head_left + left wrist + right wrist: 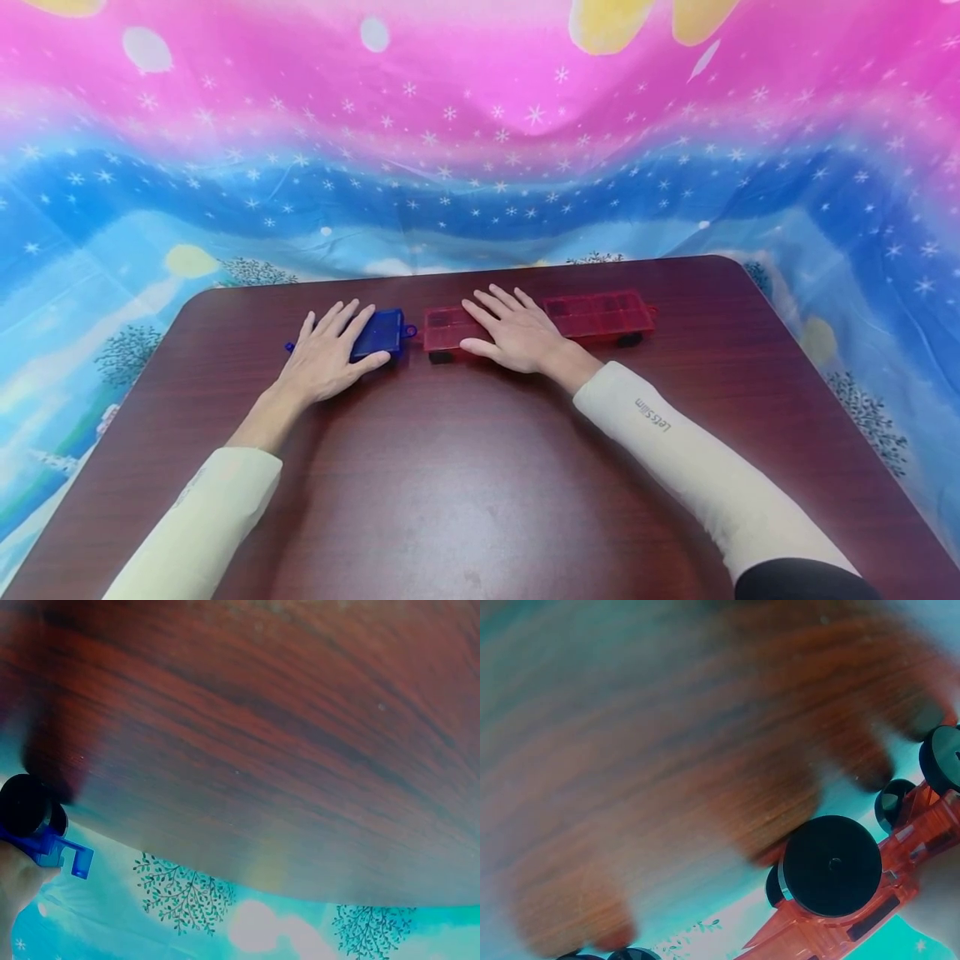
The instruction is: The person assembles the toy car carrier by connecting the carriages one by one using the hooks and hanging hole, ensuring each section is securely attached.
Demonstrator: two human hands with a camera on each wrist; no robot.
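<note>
On the blue translucent toy wagon near the back of the table, my left hand rests with its fingers straight. A ring coupling sticks out at the wagon's right end, a small gap from the red part. The left wrist view catches its blue hook and a black wheel. My right hand, fingers spread, lies over red translucent toy wagons in line with the blue one. It hides their middle. Black wheels and red bodywork show in the right wrist view.
The wagons stand in a row on a dark brown wooden table, not far from its back edge. A pink and blue cloth printed with snowflakes hangs behind and around the table.
</note>
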